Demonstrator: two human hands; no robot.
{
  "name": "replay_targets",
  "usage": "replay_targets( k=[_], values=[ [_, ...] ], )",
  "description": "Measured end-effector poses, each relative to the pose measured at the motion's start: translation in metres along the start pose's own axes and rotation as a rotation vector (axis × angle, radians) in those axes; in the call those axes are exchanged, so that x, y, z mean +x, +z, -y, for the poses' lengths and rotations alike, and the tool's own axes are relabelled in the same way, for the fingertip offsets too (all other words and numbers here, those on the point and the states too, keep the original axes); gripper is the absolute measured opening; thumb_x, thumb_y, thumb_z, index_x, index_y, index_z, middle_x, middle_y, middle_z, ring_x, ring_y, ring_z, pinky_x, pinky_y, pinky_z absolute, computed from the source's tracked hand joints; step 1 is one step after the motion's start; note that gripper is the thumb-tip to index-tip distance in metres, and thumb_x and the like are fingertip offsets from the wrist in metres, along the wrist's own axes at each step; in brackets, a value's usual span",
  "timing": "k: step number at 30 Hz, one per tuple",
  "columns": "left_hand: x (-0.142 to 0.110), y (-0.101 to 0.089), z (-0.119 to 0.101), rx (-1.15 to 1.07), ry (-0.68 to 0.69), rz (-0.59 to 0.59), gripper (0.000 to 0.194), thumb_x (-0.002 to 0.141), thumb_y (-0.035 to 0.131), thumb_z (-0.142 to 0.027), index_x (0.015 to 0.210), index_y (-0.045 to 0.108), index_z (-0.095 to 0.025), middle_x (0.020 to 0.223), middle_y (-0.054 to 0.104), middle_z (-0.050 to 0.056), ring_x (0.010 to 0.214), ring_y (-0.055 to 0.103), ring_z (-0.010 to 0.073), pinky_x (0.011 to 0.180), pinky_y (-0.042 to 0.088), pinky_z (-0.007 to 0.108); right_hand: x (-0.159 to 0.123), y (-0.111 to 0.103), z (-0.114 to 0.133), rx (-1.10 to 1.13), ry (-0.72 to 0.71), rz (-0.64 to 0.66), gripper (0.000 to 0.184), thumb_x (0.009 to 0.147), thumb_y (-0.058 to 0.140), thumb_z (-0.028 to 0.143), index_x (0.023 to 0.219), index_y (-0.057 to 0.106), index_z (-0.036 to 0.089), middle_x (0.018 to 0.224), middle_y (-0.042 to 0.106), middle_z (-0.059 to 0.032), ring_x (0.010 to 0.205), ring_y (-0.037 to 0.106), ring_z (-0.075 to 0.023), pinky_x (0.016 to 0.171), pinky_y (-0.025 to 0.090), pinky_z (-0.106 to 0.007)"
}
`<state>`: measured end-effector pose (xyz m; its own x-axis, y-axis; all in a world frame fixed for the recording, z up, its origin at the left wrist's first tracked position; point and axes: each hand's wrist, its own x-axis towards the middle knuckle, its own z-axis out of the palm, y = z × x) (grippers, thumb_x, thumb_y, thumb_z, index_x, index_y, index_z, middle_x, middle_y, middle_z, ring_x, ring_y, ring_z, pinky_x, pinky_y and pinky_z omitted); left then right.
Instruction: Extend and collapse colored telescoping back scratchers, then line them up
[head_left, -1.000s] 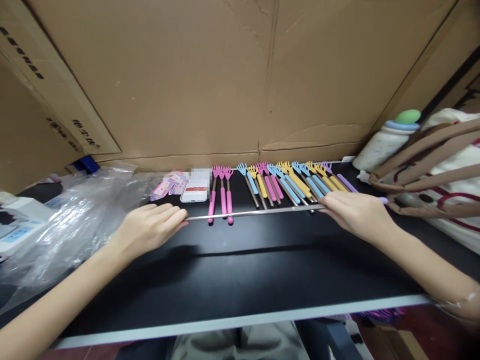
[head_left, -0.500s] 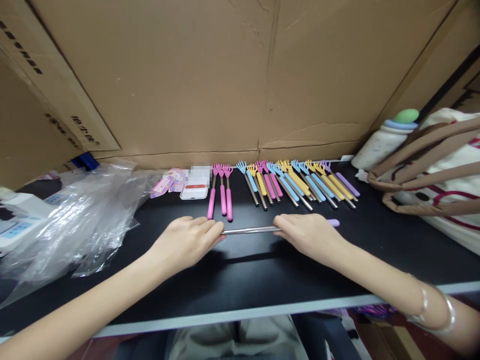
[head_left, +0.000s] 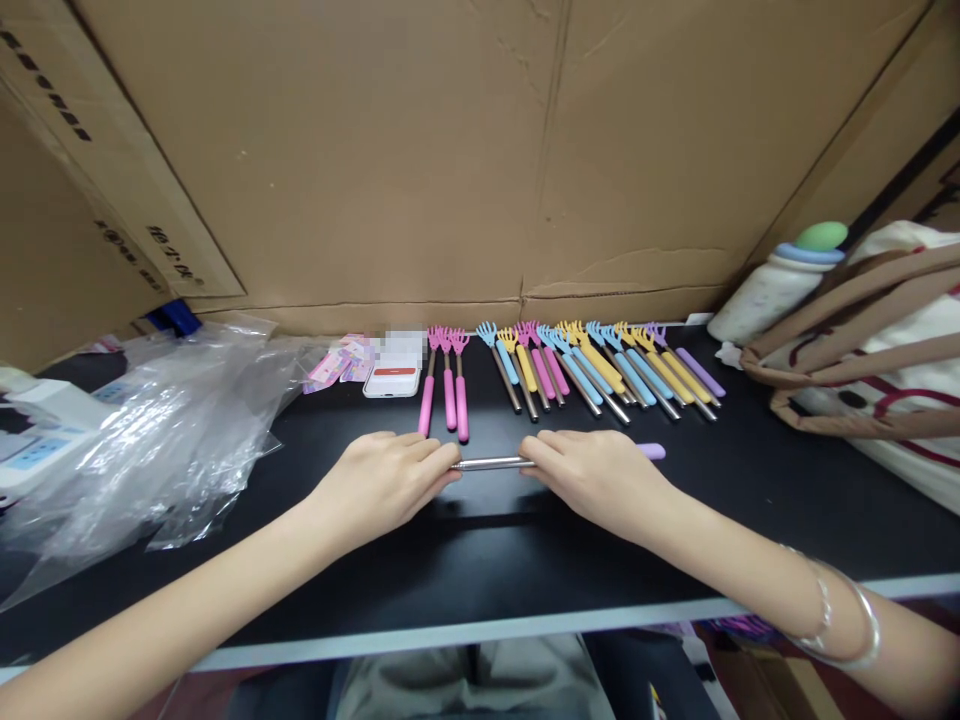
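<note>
Both my hands hold one telescopic back scratcher [head_left: 492, 463] level above the black table [head_left: 465, 560]. Its short steel rod shows between them and its purple handle [head_left: 651, 452] sticks out to the right. My left hand [head_left: 386, 482] is closed over the rod's left end, which hides the claw. My right hand [head_left: 596, 475] grips the handle end. Just behind lie three pink scratchers [head_left: 446, 385] and a longer row of blue, yellow, pink and purple scratchers [head_left: 600, 368].
Crumpled clear plastic bags [head_left: 150, 440] lie at the left beside a white box [head_left: 34, 430]. A white card [head_left: 394, 380] and pink packets [head_left: 334, 368] sit near the cardboard wall [head_left: 465, 150]. A bottle [head_left: 780, 285] and a cloth bag [head_left: 870, 370] stand at right.
The long extended rod has been pushed together: my hands moved toward each other and nearer to me, so the steel rod between them is now short.
</note>
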<state>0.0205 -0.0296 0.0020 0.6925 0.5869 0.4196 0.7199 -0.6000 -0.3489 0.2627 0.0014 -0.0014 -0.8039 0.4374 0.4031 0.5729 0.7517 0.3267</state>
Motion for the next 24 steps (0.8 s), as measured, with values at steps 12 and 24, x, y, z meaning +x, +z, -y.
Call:
replay_targets(
  k=[12, 24],
  values=[
    [-0.064, -0.014, 0.087, 0.33, -0.058, 0.088, 0.032, 0.095, 0.035, -0.035, 0.073, 0.053, -0.021, 0.065, 0.06, -0.003, 0.063, 0.055, 0.0125, 0.06, 0.033, 0.025, -0.079, -0.013, -0.117, -0.377, -0.007, -0.071, 0.03, 0.093, 0.041, 0.032, 0.071, 0.056, 0.019, 0.068, 0.064, -0.0004, 0.058, 0.053, -0.0105, 0.052, 0.027, -0.024],
    [-0.114, -0.025, 0.134, 0.453, -0.178, 0.135, 0.031, 0.094, 0.035, -0.035, 0.072, 0.053, -0.021, 0.068, 0.058, 0.0, 0.068, 0.051, 0.0165, 0.061, 0.031, 0.025, -0.138, -0.016, -0.194, -0.458, 0.249, 0.056, 0.032, 0.091, 0.033, 0.034, 0.067, 0.049, 0.021, 0.066, 0.055, -0.0067, 0.068, 0.049, -0.0159, 0.053, 0.029, -0.025]
  ],
)
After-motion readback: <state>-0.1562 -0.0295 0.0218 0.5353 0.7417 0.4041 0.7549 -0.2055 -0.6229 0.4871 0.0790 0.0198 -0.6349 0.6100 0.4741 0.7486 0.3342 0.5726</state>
